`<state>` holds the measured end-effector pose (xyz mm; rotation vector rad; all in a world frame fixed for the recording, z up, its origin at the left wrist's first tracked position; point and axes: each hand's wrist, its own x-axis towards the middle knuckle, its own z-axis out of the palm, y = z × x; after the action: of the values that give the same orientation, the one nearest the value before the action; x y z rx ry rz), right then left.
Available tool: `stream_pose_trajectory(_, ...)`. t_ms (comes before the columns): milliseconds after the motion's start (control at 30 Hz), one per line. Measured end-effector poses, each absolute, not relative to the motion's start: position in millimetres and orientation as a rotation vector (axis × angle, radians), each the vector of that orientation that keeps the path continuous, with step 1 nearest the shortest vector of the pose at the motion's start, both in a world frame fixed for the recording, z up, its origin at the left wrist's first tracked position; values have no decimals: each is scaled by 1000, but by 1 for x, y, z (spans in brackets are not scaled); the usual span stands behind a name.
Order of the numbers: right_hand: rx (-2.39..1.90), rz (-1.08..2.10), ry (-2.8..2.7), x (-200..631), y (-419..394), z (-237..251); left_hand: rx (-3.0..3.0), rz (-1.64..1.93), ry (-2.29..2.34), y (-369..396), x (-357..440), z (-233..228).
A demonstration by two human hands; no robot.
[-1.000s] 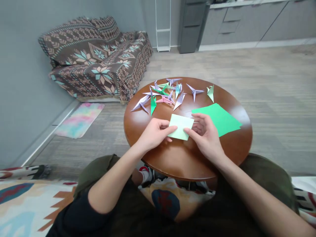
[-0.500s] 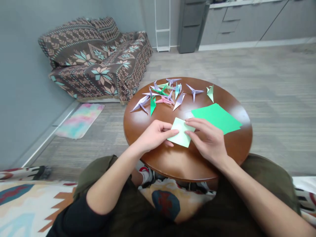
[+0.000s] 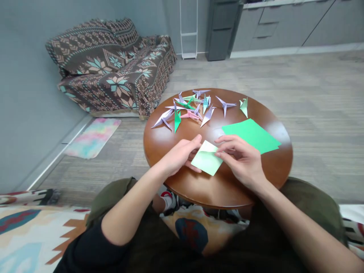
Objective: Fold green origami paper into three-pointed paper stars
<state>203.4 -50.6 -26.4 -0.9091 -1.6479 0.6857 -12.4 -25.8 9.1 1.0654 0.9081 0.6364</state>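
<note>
A folded pale green paper (image 3: pixel 206 159) lies tilted like a diamond on the round brown table (image 3: pixel 182 132). My left hand (image 3: pixel 179 154) grips its left edge with thumb on top. My right hand (image 3: pixel 241 159) pinches its right corner with the fingertips. Just beyond my right hand lies a flat stack of bright green paper sheets (image 3: pixel 251 134). Several folded paper cranes (image 3: pixel 193 106) in lilac, green, pink and pale blue are scattered along the table's far side.
A sofa under a brown patterned blanket (image 3: pixel 113 64) stands at the far left by the grey wall. A pastel mat (image 3: pixel 92 136) lies on the floor beside it. Grey cabinets (image 3: pixel 273 22) line the back. A patterned rug (image 3: pixel 34 235) lies under my legs.
The pale green paper has been turned from a level rectangle to a diamond and drawn slightly nearer. My right hand shifted from its lower right edge to its right corner.
</note>
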Motion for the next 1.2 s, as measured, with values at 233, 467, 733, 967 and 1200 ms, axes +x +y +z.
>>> stream_pose_trajectory(233,-745,774,-1780,211,-51,-17,1359,566,844,-27,-18,17)
stream_pose_trajectory(467,-823,818,-1806,214,-54,-7,1573,704,849,-26,-17,20)
stream_pose_trajectory(733,-953,1085,-1485,207,-58,-7,1434,868,892,-31,-9,19)
stream_pose_trajectory(967,-937,1019,-1589,209,-58,-7,1500,812,883,-32,-9,22)
stream_pose_trajectory(1200,-900,869,-1694,208,-58,-8,1618,918,830,-36,-7,23)
